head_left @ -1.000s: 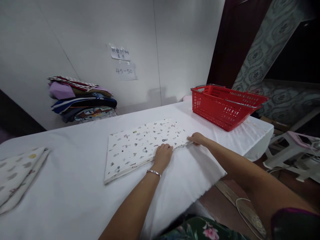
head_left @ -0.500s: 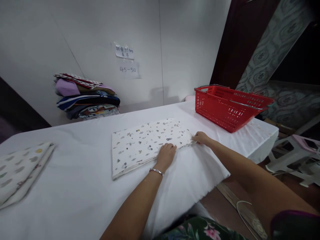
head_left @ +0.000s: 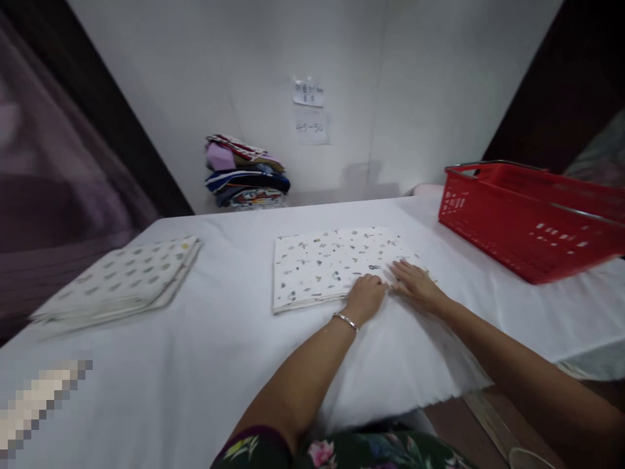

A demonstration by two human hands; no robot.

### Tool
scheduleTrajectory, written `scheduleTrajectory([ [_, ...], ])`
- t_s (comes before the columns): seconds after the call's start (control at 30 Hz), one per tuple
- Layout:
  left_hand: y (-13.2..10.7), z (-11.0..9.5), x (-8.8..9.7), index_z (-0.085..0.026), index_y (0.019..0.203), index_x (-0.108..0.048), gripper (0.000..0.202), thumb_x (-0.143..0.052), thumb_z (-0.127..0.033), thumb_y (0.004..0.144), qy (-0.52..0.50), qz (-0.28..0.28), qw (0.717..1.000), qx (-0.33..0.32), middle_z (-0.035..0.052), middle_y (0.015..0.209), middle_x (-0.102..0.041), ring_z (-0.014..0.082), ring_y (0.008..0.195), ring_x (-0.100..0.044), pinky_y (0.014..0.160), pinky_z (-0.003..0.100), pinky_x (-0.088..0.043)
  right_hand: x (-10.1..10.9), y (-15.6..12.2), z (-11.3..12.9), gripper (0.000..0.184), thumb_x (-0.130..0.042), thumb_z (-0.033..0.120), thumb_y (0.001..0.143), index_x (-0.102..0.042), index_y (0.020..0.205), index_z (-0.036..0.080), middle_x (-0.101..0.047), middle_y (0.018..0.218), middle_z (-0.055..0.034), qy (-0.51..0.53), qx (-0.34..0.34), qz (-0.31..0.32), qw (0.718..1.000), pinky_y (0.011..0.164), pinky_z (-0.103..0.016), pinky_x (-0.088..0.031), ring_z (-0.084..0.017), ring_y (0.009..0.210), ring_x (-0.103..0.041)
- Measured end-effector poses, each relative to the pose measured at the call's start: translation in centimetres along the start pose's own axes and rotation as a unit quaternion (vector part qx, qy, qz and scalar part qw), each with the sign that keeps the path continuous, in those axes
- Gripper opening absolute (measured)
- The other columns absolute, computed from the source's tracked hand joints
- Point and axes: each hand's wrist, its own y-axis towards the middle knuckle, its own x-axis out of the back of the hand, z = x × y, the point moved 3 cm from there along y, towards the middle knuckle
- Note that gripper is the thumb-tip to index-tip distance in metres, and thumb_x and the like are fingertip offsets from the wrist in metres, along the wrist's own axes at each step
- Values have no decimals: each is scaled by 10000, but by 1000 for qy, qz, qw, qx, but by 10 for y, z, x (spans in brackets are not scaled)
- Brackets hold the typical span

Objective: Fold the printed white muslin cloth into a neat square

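A folded white cloth [head_left: 317,267] with small grey, green and brown prints lies on the white-covered table [head_left: 219,371]. At its near edge is my left hand [head_left: 366,296], wearing a silver bracelet, its fingers curled over the layered edge; the thumb is hidden. Just beside it, my right hand [head_left: 415,285] lies flat with fingers stretched out over the cloth's right part. Another folded white cloth [head_left: 131,277], with grey shapes and a yellow dot, rests to the left, apart from both hands.
At the right stands a red plastic basket [head_left: 512,221] with metal handles. Several folded fabrics form a stack [head_left: 247,176] by the wall at the back. Paper notes [head_left: 312,125] are taped above. A pixelated pale shape [head_left: 41,397] shows at lower left.
My right hand has left its pinch at the cloth's right corner, moved left beside my left hand and flattened. My view has turned left, showing more of the second cloth.
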Motion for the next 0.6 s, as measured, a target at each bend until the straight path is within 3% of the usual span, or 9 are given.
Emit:
scheduleTrajectory([
  [0.13, -6, 1, -2, -206, 1035, -591, 210, -415, -200, 920, -5, -1, 1000, -10, 33, 1028, -601, 170, 966, -484, 818, 313, -385, -22, -10, -6, 550, -327, 540, 911, -403, 1378, 260, -389, 1437, -68, -19, -13, 33, 999, 1057, -515, -286, -265, 1341, -311],
  [0.3, -26, 16, 8, -195, 1032, -586, 216, -418, -152, 903, -6, 19, 1000, -12, 45, 1059, -607, 172, 1005, -491, 841, 319, -389, -27, -15, -13, 551, -295, 534, 915, -404, 1378, 255, -380, 1442, -62, -46, -2, 23, 999, 1055, -498, -300, -258, 1340, -315],
  [0.47, -70, 48, 39, -212, 1098, -570, 284, -397, -109, 898, 11, 58, 998, 30, 44, 1112, -610, 164, 1039, -505, 875, 314, -391, -28, -14, -13, 543, -291, 521, 914, -401, 1377, 260, -395, 1434, -57, -51, 15, -1, 999, 1044, -494, -320, -260, 1330, -332],
  [0.6, -119, 79, 71, -228, 1122, -579, 283, -376, -182, 931, 14, 45, 995, 89, 39, 1148, -617, 166, 1069, -517, 911, 326, -393, -28, -14, -13, 542, -301, 521, 911, -404, 1376, 262, -399, 1432, -53, -49, 11, -2, 999, 1036, -489, -331, -265, 1324, -342],
])
